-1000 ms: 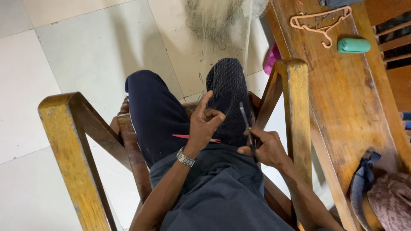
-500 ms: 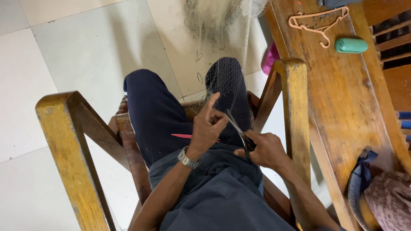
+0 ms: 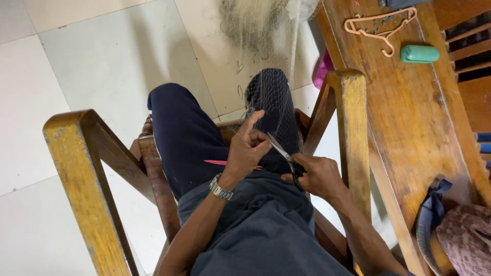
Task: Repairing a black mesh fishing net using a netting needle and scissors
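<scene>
I sit in a wooden armchair (image 3: 76, 153) with a fine fishing net (image 3: 273, 97) draped over my right knee and running up to the floor ahead. My left hand (image 3: 248, 151), a watch on its wrist, pinches the net mesh with the forefinger raised. My right hand (image 3: 317, 176) grips a pair of dark scissors (image 3: 282, 152), whose blades point up-left and reach the net right by my left fingers. A thin red stick (image 3: 217, 163) lies across my lap under the left hand.
The chair's right arm (image 3: 353, 128) stands close beside my right hand. A wooden table (image 3: 409, 112) at the right carries a pale clothes hanger (image 3: 381, 25) and a green oblong case (image 3: 419, 53). Cloth (image 3: 460, 230) lies at its near end. Pale tiled floor (image 3: 92, 56) lies ahead.
My right hand has swung the scissors from upright to tilted left, so the blades now meet the net at my left fingers. My left hand stayed on the net.
</scene>
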